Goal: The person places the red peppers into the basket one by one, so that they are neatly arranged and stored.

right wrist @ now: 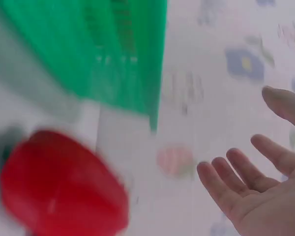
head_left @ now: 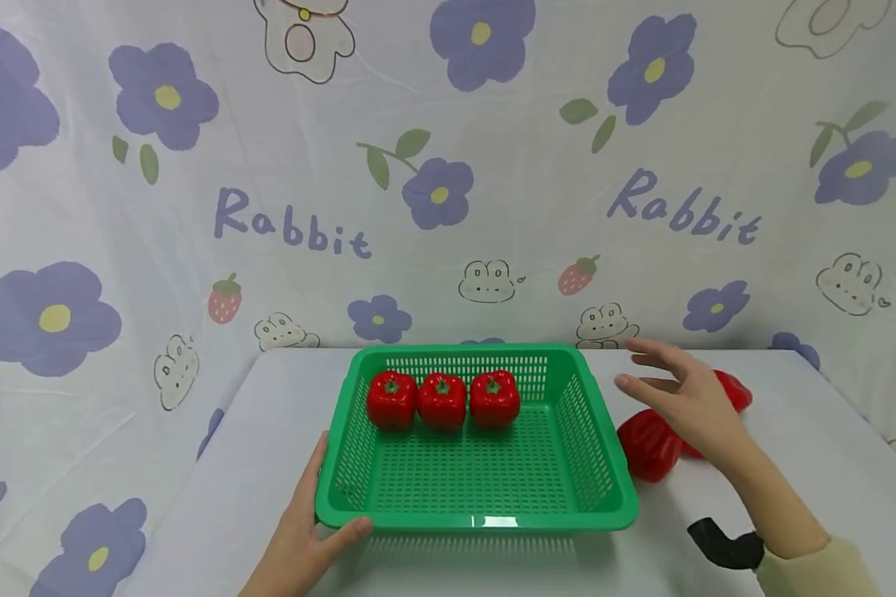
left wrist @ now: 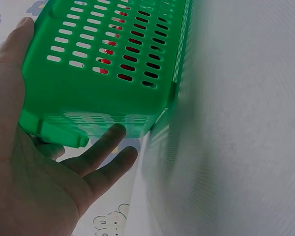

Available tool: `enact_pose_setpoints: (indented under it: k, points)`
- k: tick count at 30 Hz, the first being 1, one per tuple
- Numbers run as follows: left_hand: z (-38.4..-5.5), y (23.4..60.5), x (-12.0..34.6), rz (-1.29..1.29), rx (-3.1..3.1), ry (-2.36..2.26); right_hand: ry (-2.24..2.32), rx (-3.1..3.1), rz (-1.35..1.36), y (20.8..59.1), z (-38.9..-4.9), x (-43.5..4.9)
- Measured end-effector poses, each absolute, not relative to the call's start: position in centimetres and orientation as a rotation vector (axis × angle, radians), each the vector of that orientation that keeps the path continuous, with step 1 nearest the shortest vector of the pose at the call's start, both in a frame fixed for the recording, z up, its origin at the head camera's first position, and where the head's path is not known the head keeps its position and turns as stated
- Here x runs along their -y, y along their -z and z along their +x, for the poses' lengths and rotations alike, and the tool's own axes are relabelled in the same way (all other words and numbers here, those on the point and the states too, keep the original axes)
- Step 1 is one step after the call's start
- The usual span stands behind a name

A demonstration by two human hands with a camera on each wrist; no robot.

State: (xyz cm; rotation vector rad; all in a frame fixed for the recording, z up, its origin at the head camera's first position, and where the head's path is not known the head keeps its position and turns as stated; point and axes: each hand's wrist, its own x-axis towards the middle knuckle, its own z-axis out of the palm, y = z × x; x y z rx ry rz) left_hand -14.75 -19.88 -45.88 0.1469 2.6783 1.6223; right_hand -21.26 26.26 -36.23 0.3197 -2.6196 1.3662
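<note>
A green plastic basket [head_left: 597, 521] with slotted sides sits in the middle of the white table. Three red bell peppers [head_left: 442, 402] stand in a row along its back left, green stems up. My left hand [head_left: 299, 522] holds the basket's left front corner, thumb on the front rim and fingers along the left side. To the right of the basket, my right hand [head_left: 683, 398] hangs with its fingers spread and nothing in them. Beneath and behind it lie more red peppers [head_left: 648, 448], partly hidden by the hand; one pepper [right wrist: 64, 187] shows large in the right wrist view.
A white cloth [head_left: 433, 249] printed with purple flowers, rabbits and strawberries hangs behind the table [head_left: 269, 414]. A black strap [head_left: 724, 547] sticks out at the right wrist, by a pale sleeve [head_left: 817, 572].
</note>
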Motion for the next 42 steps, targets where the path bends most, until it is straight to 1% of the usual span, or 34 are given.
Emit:
enact_pose_setpoints:
  k: [7,13,17,24,32,42]
  points:
    - [-14.7,45.9,19.7,0.147,-2.687,-1.602,-1.212,2.644,0.108,38.6,-20.8,-33.5]
    - [-14.6,46.1,19.9,0.181,-2.694,-1.624,-1.160,2.695,0.122,40.6,-21.4,-37.0]
    - [-14.7,46.3,20.0,0.205,-2.693,-1.637,-1.156,2.716,0.148,41.6,-21.3,-37.9]
    - [-14.7,46.3,20.0,0.170,-2.696,-1.617,-1.164,2.732,0.180,42.6,-21.7,-38.2]
    - [-14.7,46.3,20.2,0.177,-2.709,-1.604,-1.196,2.740,0.124,43.5,-22.3,-38.0]
    - [-14.7,46.4,20.1,0.173,-2.717,-1.591,-1.212,2.754,0.098,44.2,-22.2,-38.0]
